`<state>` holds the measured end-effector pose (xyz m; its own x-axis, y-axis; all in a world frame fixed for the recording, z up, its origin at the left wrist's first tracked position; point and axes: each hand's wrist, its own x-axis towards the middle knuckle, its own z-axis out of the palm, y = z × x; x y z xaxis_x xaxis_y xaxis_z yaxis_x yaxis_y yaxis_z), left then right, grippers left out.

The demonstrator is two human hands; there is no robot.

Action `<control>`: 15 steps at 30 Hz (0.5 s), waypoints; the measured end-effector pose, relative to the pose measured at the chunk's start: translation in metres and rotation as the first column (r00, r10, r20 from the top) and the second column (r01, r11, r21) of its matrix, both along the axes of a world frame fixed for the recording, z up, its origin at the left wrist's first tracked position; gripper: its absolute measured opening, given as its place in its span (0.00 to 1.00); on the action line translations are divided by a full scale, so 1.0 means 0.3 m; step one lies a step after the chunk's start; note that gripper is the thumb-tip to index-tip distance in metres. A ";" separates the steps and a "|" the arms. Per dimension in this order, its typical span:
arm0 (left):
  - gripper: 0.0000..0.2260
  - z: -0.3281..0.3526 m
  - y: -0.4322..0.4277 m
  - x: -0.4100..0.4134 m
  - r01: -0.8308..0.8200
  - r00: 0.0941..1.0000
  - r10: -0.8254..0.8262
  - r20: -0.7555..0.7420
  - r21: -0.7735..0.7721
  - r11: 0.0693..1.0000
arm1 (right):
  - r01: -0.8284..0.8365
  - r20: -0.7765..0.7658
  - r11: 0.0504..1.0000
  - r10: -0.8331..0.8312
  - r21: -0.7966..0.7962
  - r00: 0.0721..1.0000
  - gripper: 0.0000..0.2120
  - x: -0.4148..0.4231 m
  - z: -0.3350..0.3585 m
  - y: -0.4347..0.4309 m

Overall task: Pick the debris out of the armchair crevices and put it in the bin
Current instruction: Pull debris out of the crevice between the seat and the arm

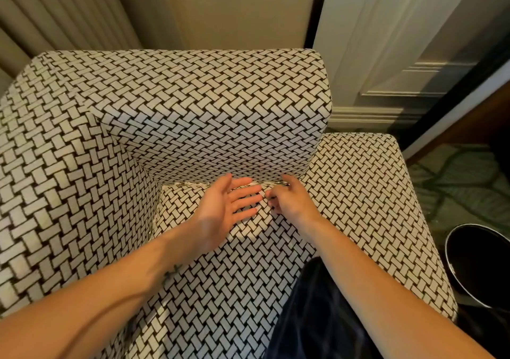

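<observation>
1. Head view, the chair: the person is leaning over an armchair (193, 104) covered in a black-and-white woven print. Both forearms are reaching toward the crevice where the seat is meeting the backrest.
2. Head view, the task's thing: pale scraps of debris (183, 185) are lying along that back crevice, just left of the hands. More pale bits are showing behind the fingers. Specks may also be sitting in the left side crevice, but they are too small to be sure of.
3. Head view, the left hand (220, 209): it is hovering over the seat with its palm turned up and its fingers straight and spread. Nothing is visibly lying in it. It is probably serving as a tray, so that several scraps can go to the bin in one trip.
4. Head view, the right hand (289, 201): it is working at the crevice with knuckles up and fingers curled under, close to the left fingertips. I cannot tell whether those fingers are pinching a scrap or closing on nothing.
5. Head view, the bin (480, 265): black with a shiny rim, it is standing on the floor just beside the chair's right arm, probably to keep the carry short.
6. Head view, writing: no brand, label or readable lettering is showing anywhere.
</observation>
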<state>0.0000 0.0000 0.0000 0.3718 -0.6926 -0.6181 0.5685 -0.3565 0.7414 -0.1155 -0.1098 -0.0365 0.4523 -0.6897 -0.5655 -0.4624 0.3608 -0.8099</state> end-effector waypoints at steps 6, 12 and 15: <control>0.23 -0.016 0.006 0.023 -0.054 0.997 0.056 -0.047 0.027 0.998 | -0.035 -0.060 0.999 0.035 -0.005 0.998 0.21 -0.005 0.000 -0.014; 0.23 -0.022 0.007 0.022 -0.051 0.995 0.057 -0.087 0.064 0.997 | -0.115 -0.186 0.989 0.096 -0.097 0.978 0.13 0.010 -0.042 -0.040; 0.24 -0.032 0.002 0.020 -0.042 0.993 0.051 -0.111 0.083 0.996 | -0.219 -0.341 0.952 0.138 -0.213 0.930 0.09 0.028 -0.042 -0.045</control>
